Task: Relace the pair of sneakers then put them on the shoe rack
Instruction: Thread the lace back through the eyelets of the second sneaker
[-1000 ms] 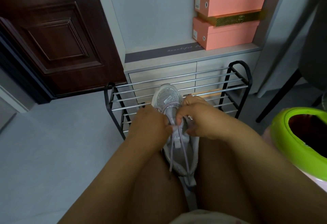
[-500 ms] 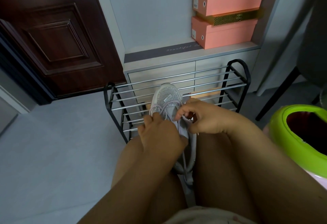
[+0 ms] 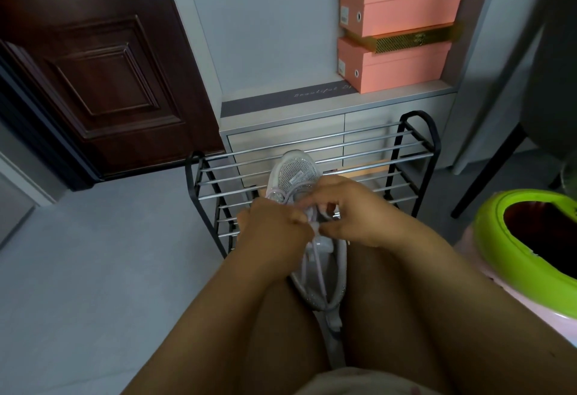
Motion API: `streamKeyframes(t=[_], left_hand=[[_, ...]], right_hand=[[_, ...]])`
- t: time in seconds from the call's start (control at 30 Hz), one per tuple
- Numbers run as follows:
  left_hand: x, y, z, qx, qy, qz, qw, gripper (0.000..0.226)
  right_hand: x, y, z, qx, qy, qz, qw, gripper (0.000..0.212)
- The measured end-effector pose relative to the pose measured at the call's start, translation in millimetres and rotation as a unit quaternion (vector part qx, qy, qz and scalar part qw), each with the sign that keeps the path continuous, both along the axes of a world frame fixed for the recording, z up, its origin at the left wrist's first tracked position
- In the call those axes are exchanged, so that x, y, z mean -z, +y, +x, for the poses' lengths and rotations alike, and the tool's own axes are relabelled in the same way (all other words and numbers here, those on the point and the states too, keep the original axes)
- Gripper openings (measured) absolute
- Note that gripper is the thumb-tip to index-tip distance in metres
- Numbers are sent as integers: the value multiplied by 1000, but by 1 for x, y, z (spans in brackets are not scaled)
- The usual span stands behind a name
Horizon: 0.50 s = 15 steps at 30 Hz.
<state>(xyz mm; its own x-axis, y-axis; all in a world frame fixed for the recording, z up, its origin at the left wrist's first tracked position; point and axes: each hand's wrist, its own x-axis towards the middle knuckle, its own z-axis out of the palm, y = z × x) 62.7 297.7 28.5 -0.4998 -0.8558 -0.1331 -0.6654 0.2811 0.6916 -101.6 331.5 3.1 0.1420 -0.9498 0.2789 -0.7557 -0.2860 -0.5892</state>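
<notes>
The white mesh sneaker lies wedged between the person's thighs, toe toward the black-framed metal shoe rack, probably to steady it for lacing. The left hand and right hand meet above its tongue, fingers curled, pinching the pale lace.

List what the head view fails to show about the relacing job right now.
- White mesh sneaker: its eyelets, hidden by the left hand and right hand.
- Pale lace: which hand pinches it, blurred.
- Second sneaker: none visible.
- Black metal shoe rack: lower shelves, behind hands and knees.
</notes>
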Motion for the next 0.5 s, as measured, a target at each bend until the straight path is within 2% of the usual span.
streamKeyframes(t=[0.1, 0.17, 0.23, 0.3, 0.37, 0.5], left_hand=[[-18, 1, 1, -3, 158, 142, 977, 37], [-24, -4, 3, 2, 173, 160, 972, 32], [-25, -12, 4, -39, 173, 145, 973, 24], [-23, -21, 4, -60, 174, 97, 978, 26], [-20, -27, 3, -25, 182, 51, 982, 24], [-20, -36, -6, 38, 186, 24, 982, 22]], right_hand=[[-1, -3, 5, -3, -7, -58, 998, 27], [-1, -5, 6, 16, 10, -74, 997, 23], [-2, -7, 7, 37, 15, -67, 997, 25], [-7, -14, 7, 65, -15, -66, 996, 19], [-17, -23, 6, 105, -50, -57, 992, 13], [-41, -41, 8, 132, -115, -36, 984, 19]])
